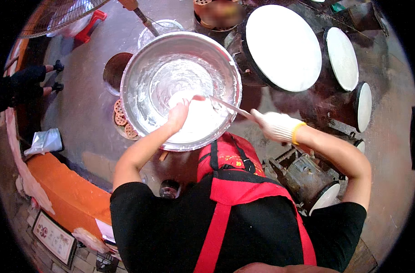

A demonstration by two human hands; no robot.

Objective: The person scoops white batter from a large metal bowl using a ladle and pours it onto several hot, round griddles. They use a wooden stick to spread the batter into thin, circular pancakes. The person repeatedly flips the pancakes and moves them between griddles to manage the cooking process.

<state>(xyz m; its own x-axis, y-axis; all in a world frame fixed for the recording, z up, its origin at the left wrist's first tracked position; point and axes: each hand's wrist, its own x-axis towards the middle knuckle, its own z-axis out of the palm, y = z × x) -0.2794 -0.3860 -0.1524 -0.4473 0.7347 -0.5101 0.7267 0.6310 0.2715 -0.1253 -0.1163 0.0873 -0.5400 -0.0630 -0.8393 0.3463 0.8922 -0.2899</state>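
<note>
A wide metal basin (pixel 129 112) stands before me, its inner wall smeared white. Soft white dough (pixel 202 117) covers its near bottom. My bare left hand (pixel 178 113) reaches inside, its fingers curled against a bulge of this dough and partly hidden by it. My right hand (pixel 277 125), in a white knitted glove with a yellow cuff, grips the handle of a long flat scraper (pixel 236 108). The scraper slants over the basin's right rim, and its reddish end lies just right of my left fingers.
Round drum-like stoves with white tops (pixel 283 47), (pixel 342 58), (pixel 364 106) curve along the right. Honeycomb briquettes (pixel 120 119) sit left of the basin. A fan (pixel 60 17) hangs over the upper left. A person's legs (pixel 40 76) show at the left, above an orange counter (pixel 67 184).
</note>
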